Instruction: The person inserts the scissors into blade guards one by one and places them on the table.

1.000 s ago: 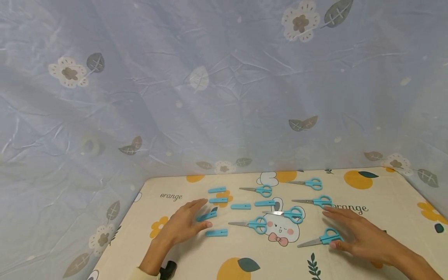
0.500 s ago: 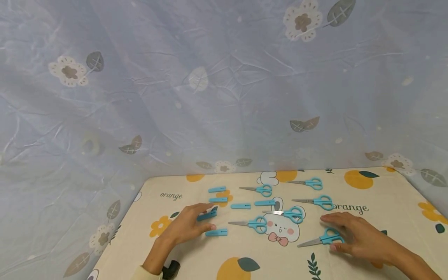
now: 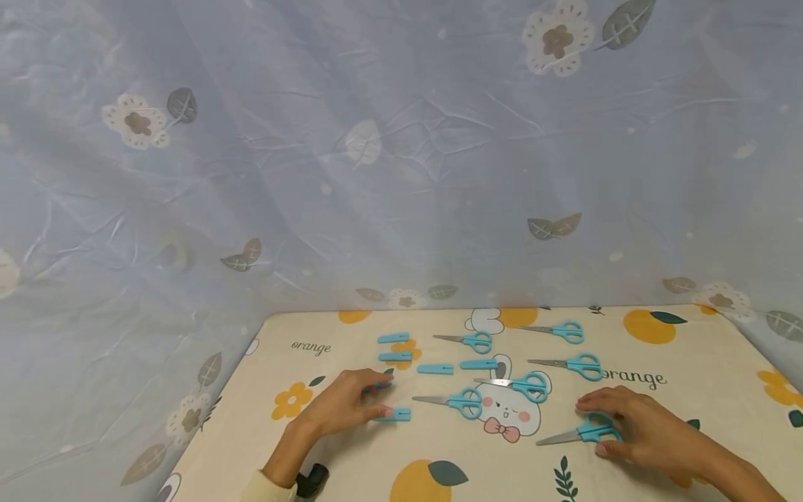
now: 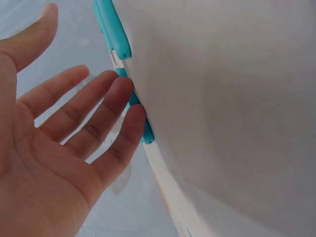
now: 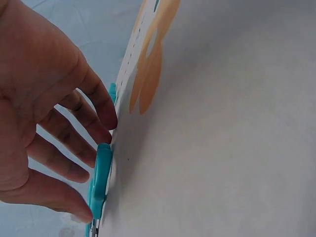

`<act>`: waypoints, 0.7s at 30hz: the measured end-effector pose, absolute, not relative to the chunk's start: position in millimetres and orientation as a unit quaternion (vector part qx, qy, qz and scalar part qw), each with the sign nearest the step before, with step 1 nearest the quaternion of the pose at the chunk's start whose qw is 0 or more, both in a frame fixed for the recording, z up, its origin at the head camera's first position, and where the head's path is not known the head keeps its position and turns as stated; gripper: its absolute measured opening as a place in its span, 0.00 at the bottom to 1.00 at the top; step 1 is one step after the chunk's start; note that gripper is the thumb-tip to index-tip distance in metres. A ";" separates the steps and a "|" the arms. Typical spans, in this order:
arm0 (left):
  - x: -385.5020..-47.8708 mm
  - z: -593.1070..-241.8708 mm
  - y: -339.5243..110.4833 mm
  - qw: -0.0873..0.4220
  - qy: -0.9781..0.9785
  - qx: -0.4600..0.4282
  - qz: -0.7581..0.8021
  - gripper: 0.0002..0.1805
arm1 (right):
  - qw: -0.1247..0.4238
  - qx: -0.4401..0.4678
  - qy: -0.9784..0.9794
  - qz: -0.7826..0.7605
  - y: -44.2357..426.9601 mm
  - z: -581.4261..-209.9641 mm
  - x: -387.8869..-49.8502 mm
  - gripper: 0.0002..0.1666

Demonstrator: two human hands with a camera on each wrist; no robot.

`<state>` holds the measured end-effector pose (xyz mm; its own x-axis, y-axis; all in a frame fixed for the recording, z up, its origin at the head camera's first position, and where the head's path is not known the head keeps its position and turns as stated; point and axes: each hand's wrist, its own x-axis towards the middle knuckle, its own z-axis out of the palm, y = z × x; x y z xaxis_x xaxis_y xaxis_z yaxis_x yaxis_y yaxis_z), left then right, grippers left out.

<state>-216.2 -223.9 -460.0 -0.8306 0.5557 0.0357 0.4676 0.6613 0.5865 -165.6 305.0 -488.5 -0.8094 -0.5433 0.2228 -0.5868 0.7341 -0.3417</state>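
Note:
My left hand (image 3: 351, 401) hovers with spread fingers over two blue scissor caps at the left; the thumb is by the nearest cap (image 3: 399, 415), and the fingers partly cover the one behind it. In the left wrist view the hand (image 4: 79, 128) has relaxed fingers beside a cap (image 4: 148, 132), nothing gripped. On the right, my right hand (image 3: 652, 432) spreads thumb and fingers around the blue handles of the nearest scissors (image 3: 590, 431). The right wrist view shows those handles (image 5: 101, 175) between thumb and fingers of the hand (image 5: 54, 123), not visibly pinched.
Several blue-handled scissors (image 3: 464, 402) with bare blades lie mid-table and toward the back right, blades pointing left. More blue caps (image 3: 435, 369) lie left of centre. The patterned cloth (image 3: 351, 474) covers the table, and a hanging pale curtain (image 3: 401, 209) stands behind.
My left hand has shifted slightly right and now covers more of the two caps. My right hand has lowered a little around the nearest scissors' handles. The view has turned slightly.

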 end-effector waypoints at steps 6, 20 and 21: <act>-217.8 -462.9 -220.0 0.071 0.903 0.305 0.295 0.31 | 0.010 0.291 -0.933 0.212 304.7 -484.0 -167.7 0.30; -219.9 -465.9 -211.7 0.086 0.894 0.321 0.301 0.21 | -0.048 0.279 -0.932 0.227 306.4 -482.3 -171.8 0.25; -219.5 -466.1 -211.2 0.087 0.892 0.325 0.302 0.21 | -0.048 0.282 -0.930 0.229 307.0 -482.6 -171.9 0.25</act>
